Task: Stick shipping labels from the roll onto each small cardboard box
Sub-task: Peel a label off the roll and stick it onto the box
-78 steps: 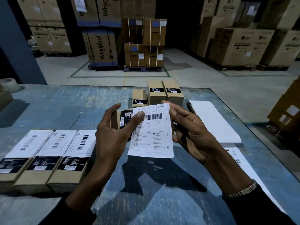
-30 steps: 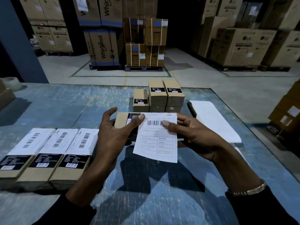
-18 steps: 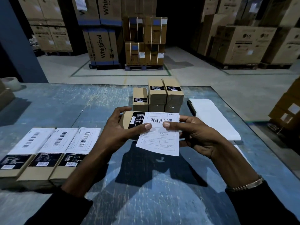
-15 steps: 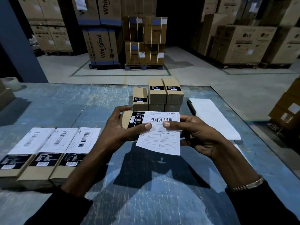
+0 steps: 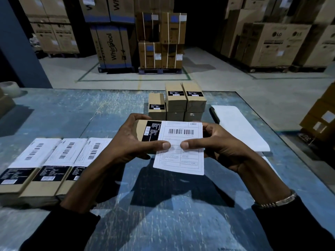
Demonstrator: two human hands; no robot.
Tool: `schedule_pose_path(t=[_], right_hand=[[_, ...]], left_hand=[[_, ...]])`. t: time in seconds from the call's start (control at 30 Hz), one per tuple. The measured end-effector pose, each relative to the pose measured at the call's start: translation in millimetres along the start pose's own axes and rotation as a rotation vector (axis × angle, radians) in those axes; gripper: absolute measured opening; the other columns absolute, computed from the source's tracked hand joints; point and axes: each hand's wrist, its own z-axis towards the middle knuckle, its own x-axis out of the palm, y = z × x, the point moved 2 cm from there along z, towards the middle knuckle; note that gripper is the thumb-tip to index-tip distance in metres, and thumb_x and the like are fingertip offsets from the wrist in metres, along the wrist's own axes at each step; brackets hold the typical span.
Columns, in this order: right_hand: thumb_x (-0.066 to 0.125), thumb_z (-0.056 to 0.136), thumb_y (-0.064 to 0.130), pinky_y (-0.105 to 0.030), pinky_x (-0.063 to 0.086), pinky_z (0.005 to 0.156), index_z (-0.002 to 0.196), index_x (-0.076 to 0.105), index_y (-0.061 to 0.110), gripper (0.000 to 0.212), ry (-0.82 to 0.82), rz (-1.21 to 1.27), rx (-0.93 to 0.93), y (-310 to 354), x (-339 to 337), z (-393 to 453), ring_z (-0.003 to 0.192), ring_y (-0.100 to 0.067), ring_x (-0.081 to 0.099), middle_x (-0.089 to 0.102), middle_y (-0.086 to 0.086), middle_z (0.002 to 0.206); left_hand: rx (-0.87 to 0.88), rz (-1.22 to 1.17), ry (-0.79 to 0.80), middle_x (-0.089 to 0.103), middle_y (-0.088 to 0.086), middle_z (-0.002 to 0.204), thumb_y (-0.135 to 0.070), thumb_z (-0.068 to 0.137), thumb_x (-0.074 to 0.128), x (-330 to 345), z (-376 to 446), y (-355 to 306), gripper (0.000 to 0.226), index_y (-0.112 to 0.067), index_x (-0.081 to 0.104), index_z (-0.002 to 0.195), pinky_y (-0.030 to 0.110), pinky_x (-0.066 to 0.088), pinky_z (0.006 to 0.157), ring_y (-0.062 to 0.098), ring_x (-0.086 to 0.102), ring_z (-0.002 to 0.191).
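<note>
Label half-seated on box, both hands on it

Box [image 5: 140, 130] was held above the tabletop [image 5: 54, 116], long axis running left-right, black printed panel [image 5: 151, 131] facing up near its middle. Left hand [image 5: 130, 144] had its grip clamped on the box: fingers curled over the far edge, thumb across the top with its tip on the shipping label [image 5: 180, 147]. Right hand [image 5: 215, 147] was clamped the same way on the right end, fingers behind the far edge, thumb pressing down on the label face. The two thumb tips sat near each other, a small gap between them, just below the barcode.

Label was white, "CRED" printed top right, barcode under it. Upper part lay flat on the box top, its left edge touching the black panel. Lower part overhung the near edge of the box and hung free above the tabletop. Cannot tell how much of the upper part was actually stuck.

Left of the hands: three labelled boxes [image 5: 45, 163] lying flat side by side, touching, each with a white label on top and a black panel toward the near end.

Beyond the hands: stack of unlabelled boxes [image 5: 176, 102], black panels only; a lower one on the left, taller ones beside it.

Right of the stack: white liner sheet [image 5: 239, 127] spread flat on the tabletop, dark pen-like item along its left edge.

Far left edge: pale tape roll [image 5: 10, 87]. Right wrist carried a metal bracelet [image 5: 279, 201]. Big appliance cartons [image 5: 112, 46] stood on the floor behind.
</note>
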Motion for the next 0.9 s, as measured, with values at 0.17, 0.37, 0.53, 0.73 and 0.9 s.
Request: schedule_pose_path(t=[0.17, 0.37, 0.53, 0.73, 0.9], right_hand=[[0.084, 0.073, 0.001, -0.041, 0.064, 0.093, 0.134, 0.065, 0.009, 0.065, -0.019, 0.018, -0.030, -0.4, -3.2, 1.3, 0.115, -0.029, 0.076, 0.079, -0.010, 0.123], [0.086, 0.072, 0.008, -0.044, 0.063, 0.098, 0.132, 0.067, 0.013, 0.064, -0.054, -0.027, -0.057, 0.4, -1.4, 0.7, 0.114, -0.027, 0.076, 0.079, -0.007, 0.122], [0.091, 0.075, 0.013, -0.058, 0.055, 0.108, 0.132, 0.070, 0.012, 0.060, -0.126, -0.064, -0.128, 0.1, -0.2, 2.7, 0.116, -0.031, 0.075, 0.079, -0.008, 0.123], [0.090, 0.072, 0.013, -0.058, 0.055, 0.107, 0.129, 0.072, 0.007, 0.059, -0.126, 0.028, -0.106, -0.9, -0.5, 4.3, 0.116, -0.035, 0.075, 0.079, -0.013, 0.122], [0.085, 0.076, 0.009, -0.055, 0.058, 0.104, 0.129, 0.071, -0.001, 0.056, -0.145, 0.288, -0.013, -4.8, 0.1, 8.4, 0.121, -0.044, 0.071, 0.075, -0.024, 0.124]], left_hand=[[0.003, -0.007, -0.011, 0.080, -0.001, 0.104, -0.030, 0.051, 0.101, 2.2, -2.7, -1.0, 0.085, -0.027, 0.057, 0.123, 0.034, 0.062, 0.059, 0.018, 0.080, 0.082], [-0.037, -0.045, -0.017, 0.080, 0.002, 0.103, -0.036, 0.050, 0.100, 3.9, -2.0, -1.0, 0.086, -0.027, 0.058, 0.125, 0.031, 0.060, 0.057, 0.022, 0.081, 0.080], [-0.096, -0.066, -0.045, 0.081, 0.000, 0.106, -0.048, 0.047, 0.103, 1.4, 2.6, 3.8, 0.088, -0.033, 0.061, 0.123, 0.031, 0.058, 0.057, 0.022, 0.080, 0.086], [-0.087, -0.138, -0.050, 0.079, 0.002, 0.116, -0.042, 0.047, 0.108, 3.7, 1.9, 4.1, 0.095, -0.037, 0.063, 0.131, 0.035, 0.064, 0.065, 0.025, 0.080, 0.093], [0.010, -0.097, -0.171, 0.072, 0.005, 0.133, -0.070, 0.042, 0.100, 6.2, 6.7, 8.6, 0.103, -0.052, 0.061, 0.135, 0.048, 0.066, 0.088, 0.025, 0.075, 0.112]])
